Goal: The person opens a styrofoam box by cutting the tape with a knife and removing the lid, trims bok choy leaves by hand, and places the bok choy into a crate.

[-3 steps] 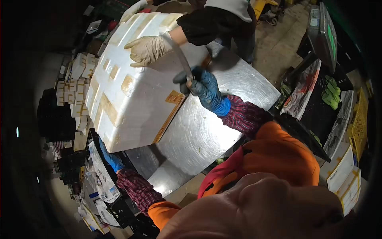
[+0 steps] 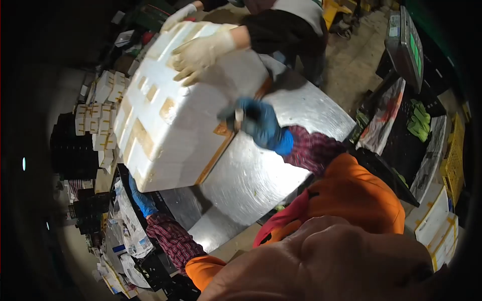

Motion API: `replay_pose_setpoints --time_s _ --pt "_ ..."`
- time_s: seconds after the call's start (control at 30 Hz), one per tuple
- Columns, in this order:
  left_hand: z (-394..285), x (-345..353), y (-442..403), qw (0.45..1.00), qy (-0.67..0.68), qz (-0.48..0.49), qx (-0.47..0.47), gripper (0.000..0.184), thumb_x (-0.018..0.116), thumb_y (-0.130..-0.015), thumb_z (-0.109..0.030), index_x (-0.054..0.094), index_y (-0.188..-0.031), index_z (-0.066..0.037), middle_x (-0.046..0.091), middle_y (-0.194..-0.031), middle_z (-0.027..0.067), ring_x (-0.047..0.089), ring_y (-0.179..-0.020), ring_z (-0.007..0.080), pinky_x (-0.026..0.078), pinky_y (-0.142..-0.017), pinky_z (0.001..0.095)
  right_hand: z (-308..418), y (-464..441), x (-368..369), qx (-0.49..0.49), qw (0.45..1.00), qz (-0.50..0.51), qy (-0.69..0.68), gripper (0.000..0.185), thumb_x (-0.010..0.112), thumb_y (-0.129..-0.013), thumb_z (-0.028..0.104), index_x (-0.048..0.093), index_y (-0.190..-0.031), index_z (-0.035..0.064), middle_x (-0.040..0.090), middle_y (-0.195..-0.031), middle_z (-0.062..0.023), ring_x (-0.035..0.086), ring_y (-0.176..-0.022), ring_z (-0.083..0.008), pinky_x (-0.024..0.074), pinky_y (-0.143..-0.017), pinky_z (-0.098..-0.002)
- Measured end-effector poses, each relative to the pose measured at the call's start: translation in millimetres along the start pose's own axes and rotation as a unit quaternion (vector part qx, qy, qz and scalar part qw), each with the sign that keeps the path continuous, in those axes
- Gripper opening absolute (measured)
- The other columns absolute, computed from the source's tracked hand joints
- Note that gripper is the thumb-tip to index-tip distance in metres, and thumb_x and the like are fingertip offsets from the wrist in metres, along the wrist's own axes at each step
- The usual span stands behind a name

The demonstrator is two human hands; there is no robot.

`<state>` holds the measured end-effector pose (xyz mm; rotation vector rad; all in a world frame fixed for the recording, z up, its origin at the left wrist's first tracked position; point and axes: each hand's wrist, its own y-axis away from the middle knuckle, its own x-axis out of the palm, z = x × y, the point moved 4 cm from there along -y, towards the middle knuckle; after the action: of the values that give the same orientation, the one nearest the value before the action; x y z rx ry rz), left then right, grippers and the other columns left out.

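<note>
A big white foam box (image 2: 196,130) with strips of tan tape lies across the shiny metal tabletop (image 2: 261,175). My left hand (image 2: 141,196), in a blue glove, is against the box's near left corner; the box hides its fingertips. My right hand (image 2: 258,125), also blue-gloved, is closed in front of the box's right side and smeared by motion. A small pale piece (image 2: 239,119) shows at its fingers, too blurred to name. Across the box, another person's white-gloved hand (image 2: 201,55) rests over the top, and their other gloved hand (image 2: 181,17) is at the far edge.
On the right are a scale with a green display (image 2: 414,52) and a dark crate with newspaper and leafy greens (image 2: 419,120). A yellow crate (image 2: 452,155) and foam boxes (image 2: 437,231) stand lower right. Stacked foam boxes (image 2: 103,113) and newspaper (image 2: 128,220) are on the left.
The box has shifted slightly right in view. My right hand has moved a little, and the long curved grey strip seen rising from it no longer shows. The other person's hand has moved right.
</note>
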<state>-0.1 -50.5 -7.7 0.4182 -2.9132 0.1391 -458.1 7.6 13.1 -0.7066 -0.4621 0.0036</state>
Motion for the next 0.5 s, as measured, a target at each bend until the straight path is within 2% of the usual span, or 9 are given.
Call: replay_pose_setpoints --time_s 0.03,0.1,0.17,0.23,0.3,0.33,0.4,0.47,0.5 --pt "-20 -11 -8 1.0 -0.009 0.002 0.019 0.054 0.055 -0.089 -0.025 0.04 -0.135 -0.001 0.045 -0.135 0.0102 0.046 -0.12 0.025 0.036 -0.101 0.0362 -11 15 16 0.003 0.996 0.068 0.06 0.028 0.062 -0.085 0.026 0.063 -0.101 0.0033 0.061 -0.078 -0.0061 0.06 -0.069 -0.019 0.0479 -0.066 -0.029" --pt "-23 -44 -22 0.972 -0.219 -0.055 0.058 0.049 0.055 -0.09 -0.024 0.044 -0.132 0.0 0.048 -0.132 0.0117 0.048 -0.118 0.0237 0.038 -0.099 0.0363 -29 66 34 -0.02 0.971 0.164 0.17 0.019 0.062 -0.082 0.017 0.065 -0.096 0.0059 0.06 -0.075 -0.0073 0.06 -0.066 -0.0198 0.0479 -0.062 -0.0289" --pt "-31 -40 -20 0.946 -0.295 -0.096 0.096 0.046 0.055 -0.09 -0.023 0.046 -0.13 0.0 0.05 -0.131 0.0124 0.049 -0.117 0.0231 0.039 -0.098 0.0363 -72 125 38 0.04 0.936 0.228 0.266 0.021 0.069 -0.077 0.022 0.065 -0.093 0.0087 0.058 -0.074 -0.0063 0.059 -0.062 -0.0229 0.0481 -0.058 -0.0323" --pt "-66 26 13 0.794 -0.535 -0.031 0.287 0.048 0.055 -0.091 -0.028 0.047 -0.127 0.003 0.052 -0.126 0.0164 0.052 -0.113 0.0286 0.04 -0.097 0.0389 -110 185 40 0.134 0.9 0.27 0.315 0.024 0.065 -0.079 0.031 0.063 -0.091 0.0107 0.06 -0.078 -0.008 0.061 -0.067 -0.0265 0.0493 -0.061 -0.0361" --pt "-51 40 3 0.705 -0.601 -0.019 0.377 0.054 0.054 -0.089 -0.038 0.048 -0.125 0.002 0.053 -0.123 0.0212 0.054 -0.108 0.0348 0.042 -0.094 0.0421 -132 213 35 0.173 0.88 0.293 0.332 0.026 0.061 -0.081 0.035 0.062 -0.091 0.0113 0.06 -0.081 -0.0087 0.061 -0.071 -0.0284 0.0496 -0.064 -0.0373" --pt "-46 42 3 0.706 -0.6 -0.027 0.376 0.054 0.054 -0.089 -0.038 0.048 -0.125 0.002 0.053 -0.123 0.0212 0.054 -0.108 0.0348 0.042 -0.094 0.0421 -143 227 33 0.218 0.843 0.337 0.358 0.028 0.059 -0.082 0.037 0.062 -0.093 0.0114 0.061 -0.084 -0.0095 0.061 -0.075 -0.0291 0.0496 -0.067 -0.0384" --pt "-43 60 13 0.539 -0.748 -0.085 0.378 0.062 0.051 -0.087 -0.049 0.05 -0.125 0.0 0.053 -0.121 0.0235 0.054 -0.104 0.0388 0.043 -0.09 0.0443 -164 249 30 0.25 0.803 0.377 0.388 0.03 0.056 -0.083 0.038 0.063 -0.095 0.0119 0.061 -0.088 -0.0107 0.061 -0.08 -0.0302 0.0494 -0.071 -0.0399" --pt "-44 56 5 0.598 -0.726 -0.088 0.328 0.068 0.047 -0.085 -0.057 0.051 -0.126 -0.003 0.055 -0.118 0.0234 0.055 -0.102 0.0389 0.045 -0.086 0.046 -191 260 29 0.239 0.803 0.384 0.39 0.028 0.053 -0.085 0.036 0.064 -0.097 0.0123 0.06 -0.091 -0.0127 0.06 -0.084 -0.0321 0.0482 -0.072 -0.0419" --pt "-44 56 3 0.566 -0.739 -0.078 0.356 0.07 0.046 -0.084 -0.059 0.05 -0.126 -0.003 0.058 -0.112 0.0227 0.058 -0.094 0.0387 0.048 -0.079 0.046 -207 264 28 0.234 0.795 0.383 0.408 0.028 0.053 -0.085 0.035 0.063 -0.096 0.0117 0.06 -0.091 -0.0139 0.06 -0.081 -0.0332 0.0476 -0.07 -0.0433"
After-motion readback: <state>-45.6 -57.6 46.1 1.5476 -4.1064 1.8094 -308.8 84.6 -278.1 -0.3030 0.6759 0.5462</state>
